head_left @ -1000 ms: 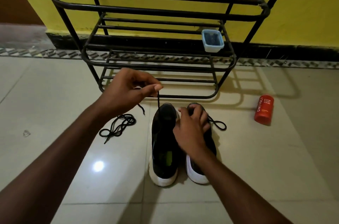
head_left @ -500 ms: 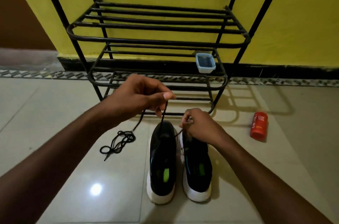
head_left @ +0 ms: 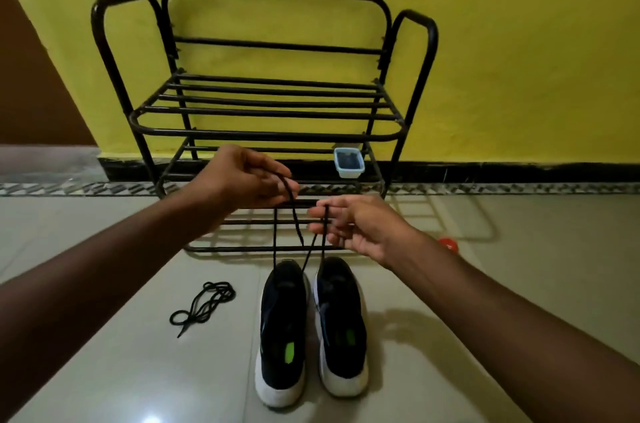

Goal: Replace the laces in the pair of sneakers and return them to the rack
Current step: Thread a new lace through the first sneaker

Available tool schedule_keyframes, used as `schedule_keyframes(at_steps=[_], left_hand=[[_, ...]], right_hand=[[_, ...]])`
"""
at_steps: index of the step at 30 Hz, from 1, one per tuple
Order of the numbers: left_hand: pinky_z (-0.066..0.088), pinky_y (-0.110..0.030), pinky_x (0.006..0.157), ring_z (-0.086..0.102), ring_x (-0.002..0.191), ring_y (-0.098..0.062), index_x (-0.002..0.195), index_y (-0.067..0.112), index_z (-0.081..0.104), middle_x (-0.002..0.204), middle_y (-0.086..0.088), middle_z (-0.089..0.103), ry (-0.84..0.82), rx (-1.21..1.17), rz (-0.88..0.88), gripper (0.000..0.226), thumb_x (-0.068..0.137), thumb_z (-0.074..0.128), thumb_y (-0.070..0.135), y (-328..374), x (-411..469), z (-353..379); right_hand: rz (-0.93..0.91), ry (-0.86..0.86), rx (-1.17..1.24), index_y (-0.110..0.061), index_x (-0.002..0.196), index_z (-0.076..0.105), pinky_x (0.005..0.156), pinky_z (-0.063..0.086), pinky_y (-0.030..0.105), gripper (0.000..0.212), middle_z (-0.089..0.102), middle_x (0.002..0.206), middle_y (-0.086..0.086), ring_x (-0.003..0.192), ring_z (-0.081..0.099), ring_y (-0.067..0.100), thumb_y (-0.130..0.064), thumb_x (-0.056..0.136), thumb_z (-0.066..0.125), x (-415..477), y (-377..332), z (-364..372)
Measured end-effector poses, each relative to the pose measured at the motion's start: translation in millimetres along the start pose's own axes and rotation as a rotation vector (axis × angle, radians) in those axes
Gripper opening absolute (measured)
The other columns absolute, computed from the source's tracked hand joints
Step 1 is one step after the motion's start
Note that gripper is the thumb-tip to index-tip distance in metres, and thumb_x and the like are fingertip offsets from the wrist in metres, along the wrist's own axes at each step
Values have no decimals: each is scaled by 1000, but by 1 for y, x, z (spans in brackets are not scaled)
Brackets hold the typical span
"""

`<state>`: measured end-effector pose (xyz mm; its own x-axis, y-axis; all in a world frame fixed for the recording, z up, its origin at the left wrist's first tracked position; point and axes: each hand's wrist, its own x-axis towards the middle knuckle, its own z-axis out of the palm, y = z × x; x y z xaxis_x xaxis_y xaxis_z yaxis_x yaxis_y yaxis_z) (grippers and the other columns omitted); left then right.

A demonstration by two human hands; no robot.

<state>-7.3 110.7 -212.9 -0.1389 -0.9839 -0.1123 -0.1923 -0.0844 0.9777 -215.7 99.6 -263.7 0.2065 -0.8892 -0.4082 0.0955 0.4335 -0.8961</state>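
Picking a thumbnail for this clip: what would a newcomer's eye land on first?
The hands at mid-frame: the left hand and right hand each pinch a black lace that hangs down to the pair of sneakers on the floor below. Behind them a black rack stands against a bright yellow wall. A second lace lies coiled left of the sneakers.

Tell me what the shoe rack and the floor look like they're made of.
The shoe rack looks like black-painted metal tubing: thin round bars, smooth bends, slight sheen. The floor looks like glazed tile, probably ceramic: pale, glossy, reflecting a light spot, with thin joint lines.
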Motion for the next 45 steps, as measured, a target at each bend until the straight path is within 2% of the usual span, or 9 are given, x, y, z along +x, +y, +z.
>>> schedule_keyframes(at_steps=[4, 7, 10, 14, 21, 29, 35, 38, 45], left_hand=[[63, -30, 63, 76, 74, -25, 100, -4, 70, 82, -16, 76, 144, 34, 75, 16, 90, 69, 8, -3, -8, 2], [52, -24, 50, 67, 57, -18, 90, 1, 73, 70, -9, 73, 162, 185, 127, 19, 93, 70, 20, 2, -11, -2], [49, -24, 49, 63, 56, -17, 90, 3, 73, 68, -7, 71, 134, 220, 152, 19, 94, 68, 21, 11, -13, -6], [49, -25, 49, 63, 56, -18, 96, 5, 72, 67, -4, 69, 91, 167, 200, 19, 97, 63, 21, 21, -15, -8], [47, -19, 55, 63, 67, -4, 96, 20, 79, 81, 13, 71, 205, 143, 286, 19, 96, 64, 32, 19, -14, -1], [54, -29, 61, 66, 76, -23, 108, 8, 72, 95, -12, 75, 147, -105, 289, 17, 99, 61, 16, 26, -14, -4], [52, -29, 60, 65, 72, -19, 108, 12, 75, 98, -7, 76, 184, -51, 380, 20, 97, 64, 23, 33, -16, 1], [53, -31, 66, 64, 73, -17, 111, 14, 76, 100, -7, 75, 224, -91, 405, 20, 95, 66, 22, 36, -16, -1], [47, -22, 58, 63, 77, -10, 105, 23, 79, 99, 4, 75, 312, -76, 419, 21, 92, 67, 34, 44, -17, -1]], right_hand=[[-98, 117, -147, 0, 100, 71, 63, 56, 29, 16, 77, 87, 15, 81, 77, 27, 6, 86, 73, -3, 7, 12], [-166, 198, -278, 1, 100, 69, 52, 46, 25, 10, 77, 79, 11, 66, 75, 23, -7, 94, 68, 0, 5, 19], [-135, 259, -334, -8, 81, 73, 52, 36, 26, 29, 64, 70, 5, 56, 50, 16, -23, 101, 58, 4, -2, 25], [-196, 282, -304, -14, 78, 68, 58, 35, 28, 38, 62, 80, 1, 69, 44, 18, -32, 105, 49, 3, -12, 31], [-482, 277, -421, -6, 96, 65, 44, 36, 20, 35, 68, 65, 5, 43, 45, 9, -27, 110, 40, -7, -39, 27], [-685, 284, -507, -10, 90, 68, 50, 44, 28, 37, 71, 72, 2, 46, 52, 5, -32, 108, 44, -6, -54, 32], [-786, 309, -501, -2, 95, 72, 54, 43, 32, 32, 67, 79, 24, 51, 54, 15, -27, 104, 55, -5, -54, 39], [-816, 300, -477, -6, 93, 74, 51, 41, 27, 26, 67, 74, 17, 47, 52, 10, -26, 102, 59, -5, -54, 43], [-860, 299, -521, -14, 102, 79, 80, 51, 25, 26, 74, 101, 1, 98, 66, 9, -28, 102, 57, -8, -52, 54]])
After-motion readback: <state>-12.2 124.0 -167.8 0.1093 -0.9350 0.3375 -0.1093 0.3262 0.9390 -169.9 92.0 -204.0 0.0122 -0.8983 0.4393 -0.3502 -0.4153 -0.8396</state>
